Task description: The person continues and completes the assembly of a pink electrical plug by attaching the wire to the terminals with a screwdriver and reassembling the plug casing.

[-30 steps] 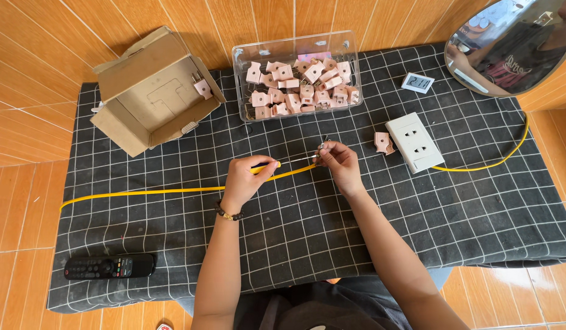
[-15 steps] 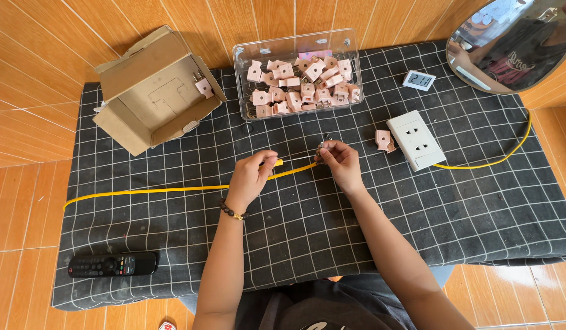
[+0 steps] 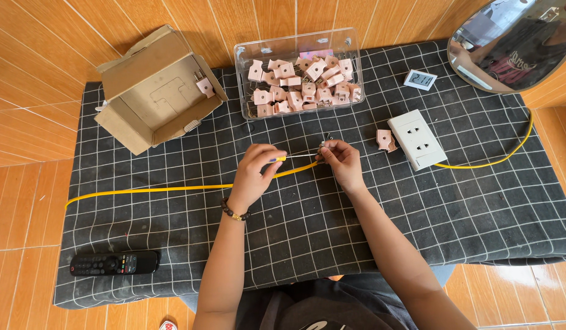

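My left hand (image 3: 255, 174) grips a small screwdriver (image 3: 295, 157) with a yellow handle, its thin shaft pointing right. My right hand (image 3: 341, 162) pinches a small metal part (image 3: 323, 145) at the tip of that shaft. A yellow cable (image 3: 148, 189) runs across the black checked cloth (image 3: 295, 232) under both hands and on to a white socket block (image 3: 422, 139) at the right. A pink plug piece (image 3: 385, 140) lies just left of the socket block.
A clear plastic box (image 3: 298, 73) full of pink plug pieces stands at the back. An open cardboard box (image 3: 158, 91) sits at the back left. A black remote control (image 3: 115, 263) lies front left. A round mirror (image 3: 515, 36) and a small white clock (image 3: 420, 79) are at the back right.
Both hands stay together over the yellow cable. The view has shifted slightly; nothing was picked up or put down.
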